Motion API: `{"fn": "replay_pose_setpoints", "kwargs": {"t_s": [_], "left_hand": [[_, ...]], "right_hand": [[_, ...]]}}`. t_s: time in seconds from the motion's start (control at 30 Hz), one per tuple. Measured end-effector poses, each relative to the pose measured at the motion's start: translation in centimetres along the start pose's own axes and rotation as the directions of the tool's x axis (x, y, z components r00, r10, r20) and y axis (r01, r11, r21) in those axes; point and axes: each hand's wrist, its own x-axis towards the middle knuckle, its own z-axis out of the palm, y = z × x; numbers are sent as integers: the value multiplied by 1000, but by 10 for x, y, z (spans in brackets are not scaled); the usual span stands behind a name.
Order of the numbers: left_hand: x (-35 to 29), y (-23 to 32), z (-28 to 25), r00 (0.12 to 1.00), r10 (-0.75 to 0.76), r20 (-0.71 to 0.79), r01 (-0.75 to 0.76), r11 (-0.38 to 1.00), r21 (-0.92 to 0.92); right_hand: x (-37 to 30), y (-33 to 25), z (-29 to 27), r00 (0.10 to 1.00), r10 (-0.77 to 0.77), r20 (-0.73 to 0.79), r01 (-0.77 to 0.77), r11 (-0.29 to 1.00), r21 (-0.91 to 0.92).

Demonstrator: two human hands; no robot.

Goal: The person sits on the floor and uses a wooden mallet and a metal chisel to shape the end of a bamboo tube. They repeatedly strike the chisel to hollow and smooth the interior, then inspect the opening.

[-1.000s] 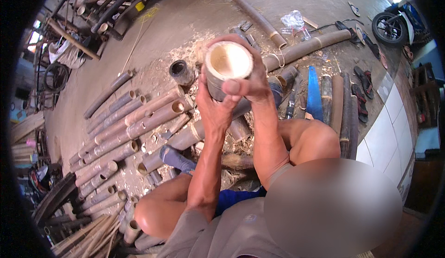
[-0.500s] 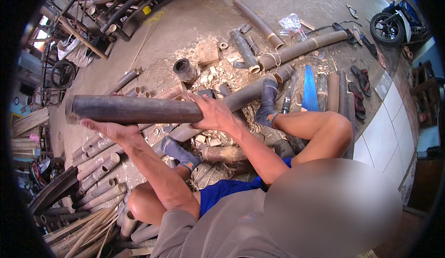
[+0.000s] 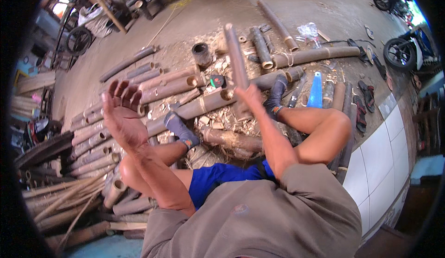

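My right hand (image 3: 250, 98) is closed around the lower part of a dark bamboo tube (image 3: 237, 56), which points away from me and is smeared by motion. My left hand (image 3: 125, 116) is raised to the left, palm showing and fingers stretched, with nothing in it. Below and between the hands, a long bamboo pole (image 3: 204, 104) lies across the floor near my socked feet. Beside that pole sits a small black and green thing (image 3: 217, 80), perhaps a tape measure. A thick, pale-scraped bamboo piece (image 3: 232, 140) lies between my legs.
Many cut bamboo tubes (image 3: 95, 140) lie at the left. Wood shavings (image 3: 208, 119) cover the ground around my feet. A dark hollow cylinder (image 3: 202, 56) stands ahead. To the right are a blue saw (image 3: 315, 91), sandals (image 3: 361, 105) and a motorcycle wheel (image 3: 399, 54).
The bamboo tube has swung from lying level across both hands to pointing away in my right hand. My left hand has let go and lifted, fingers spread. The view has shifted somewhat.
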Motion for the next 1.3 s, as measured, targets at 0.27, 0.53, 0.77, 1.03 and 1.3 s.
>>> {"fn": "replay_pose_setpoints", "kwargs": {"t_s": [0.27,0.53,0.77,1.03,1.3], "left_hand": [[-42,50,-75,987,126,104,-136,986,97],[-54,38,-104,1000,4,3,-4,992,124],[-63,35,-87,995,-11,98,-8,982,189],[-60,25,-88,996,11,89,-32,970,241],[-58,47,-117,978,1,207,-23,994,104]], "right_hand": [[-28,-34,-72,901,-282,-331,364,906,219],[-85,37,25,914,-95,394,261,882,-392],[-132,77,84,808,-84,583,505,609,-612],[-102,-18,-56,925,-222,309,374,680,-631],[-169,-82,-286,851,-442,-282,269,830,-490]]}}
